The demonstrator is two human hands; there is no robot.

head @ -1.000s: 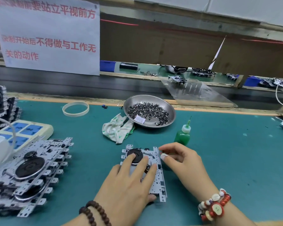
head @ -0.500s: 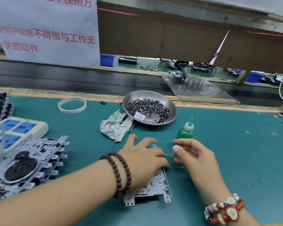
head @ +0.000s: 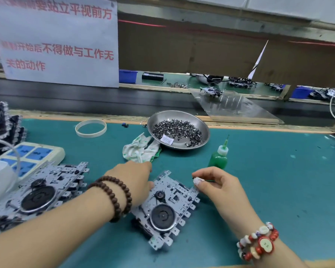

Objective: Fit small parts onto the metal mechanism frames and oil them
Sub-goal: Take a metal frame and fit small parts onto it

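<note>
- Left hand (head: 132, 182) grips the flat silver metal mechanism frame (head: 168, 207); right hand (head: 219, 185) pinches a thin green stick (head: 208, 180).
- Beyond the right hand: green plastic oil bottle (head: 219, 158), round steel dish of small dark parts (head: 178, 129).
- Crumpled white cloth (head: 141, 148) lies past the left knuckles.

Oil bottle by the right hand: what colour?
Green oil bottle with a whitish cap and thin green nozzle; head view.

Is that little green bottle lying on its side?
No, the green bottle stands upright on the green mat, its thin nozzle pointing up, just beyond the right hand.
</note>
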